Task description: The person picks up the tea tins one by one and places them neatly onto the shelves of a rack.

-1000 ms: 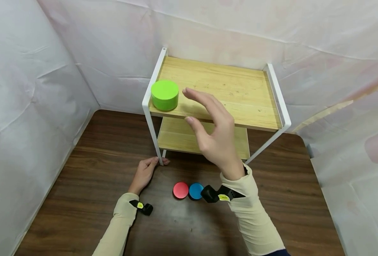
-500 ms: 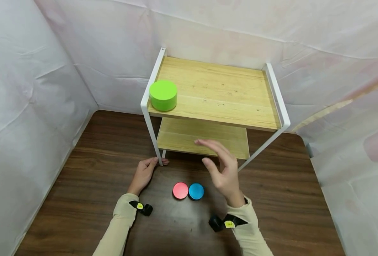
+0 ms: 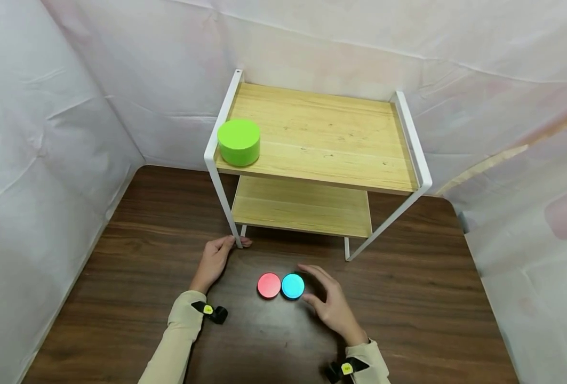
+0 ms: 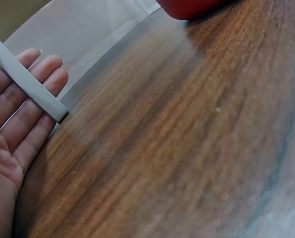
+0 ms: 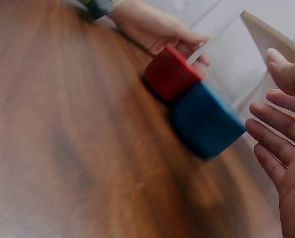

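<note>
My left hand (image 3: 213,261) holds the lower front-left leg (image 4: 30,87) of a small two-tier shelf, the thumb on the near side and fairly straight fingers behind it. My right hand (image 3: 331,304) is low over the table, thumb and fingers spread around the right side of a blue cylinder (image 3: 293,286). In the right wrist view, a gap shows between most of these fingers (image 5: 271,134) and the cylinder. A red cylinder (image 3: 269,286) stands right beside the blue one, on its left. On the top shelf's front-left corner sits a larger green cylinder (image 3: 238,143).
The shelf has a pale wood top board (image 3: 331,138), a lower board (image 3: 302,208) and a white frame (image 3: 415,144). It stands towards the back of a dark wood table (image 3: 158,256). White sheeting (image 3: 312,42) hangs behind and on both sides.
My right hand has come down from beside the green cylinder, past the shelf front, to the blue cylinder's right side. My left hand stays at the shelf leg.
</note>
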A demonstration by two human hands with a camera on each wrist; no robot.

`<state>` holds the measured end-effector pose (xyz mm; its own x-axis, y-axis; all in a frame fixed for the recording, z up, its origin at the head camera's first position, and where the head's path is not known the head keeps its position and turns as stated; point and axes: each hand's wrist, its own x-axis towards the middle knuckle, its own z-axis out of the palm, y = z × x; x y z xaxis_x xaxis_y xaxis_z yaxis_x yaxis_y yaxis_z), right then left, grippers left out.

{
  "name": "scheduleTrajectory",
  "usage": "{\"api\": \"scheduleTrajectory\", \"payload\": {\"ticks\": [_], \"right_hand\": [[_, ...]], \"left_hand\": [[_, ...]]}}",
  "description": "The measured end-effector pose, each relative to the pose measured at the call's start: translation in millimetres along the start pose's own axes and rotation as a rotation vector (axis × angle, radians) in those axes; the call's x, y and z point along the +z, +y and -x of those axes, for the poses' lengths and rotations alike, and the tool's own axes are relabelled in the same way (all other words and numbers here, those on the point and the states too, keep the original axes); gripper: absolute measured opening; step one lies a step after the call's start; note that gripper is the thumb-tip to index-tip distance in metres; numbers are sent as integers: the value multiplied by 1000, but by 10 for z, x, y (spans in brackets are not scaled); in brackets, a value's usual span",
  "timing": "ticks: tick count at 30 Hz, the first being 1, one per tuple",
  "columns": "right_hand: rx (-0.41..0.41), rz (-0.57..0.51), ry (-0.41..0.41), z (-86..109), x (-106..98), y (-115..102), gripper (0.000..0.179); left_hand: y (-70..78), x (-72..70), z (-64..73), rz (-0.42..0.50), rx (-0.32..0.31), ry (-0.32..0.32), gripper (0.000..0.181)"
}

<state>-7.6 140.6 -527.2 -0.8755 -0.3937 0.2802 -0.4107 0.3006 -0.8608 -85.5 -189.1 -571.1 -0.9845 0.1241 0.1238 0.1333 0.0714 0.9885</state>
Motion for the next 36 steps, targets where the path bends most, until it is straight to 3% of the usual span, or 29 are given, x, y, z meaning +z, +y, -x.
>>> {"api": "scheduleTrajectory", "payload": {"ticks": [9,14,21,27,36], "right_hand": [[96,45,-28,165,126,153,76],[136,32,9,202,190,192,74],[123,86,72,197,272,211,68],[164,130,81,181,320,215,66],[147,139,100,200,323,216,62]], "left_hand": [[9,-4,11,10,-9,-4,42],[20,6,18,12,-23,0,43],[17,-1,8,14,1,-11,43],[17,-25,-15,5,2,-14,44],[12,-13,-1,-6,-3,-15,44]]}}
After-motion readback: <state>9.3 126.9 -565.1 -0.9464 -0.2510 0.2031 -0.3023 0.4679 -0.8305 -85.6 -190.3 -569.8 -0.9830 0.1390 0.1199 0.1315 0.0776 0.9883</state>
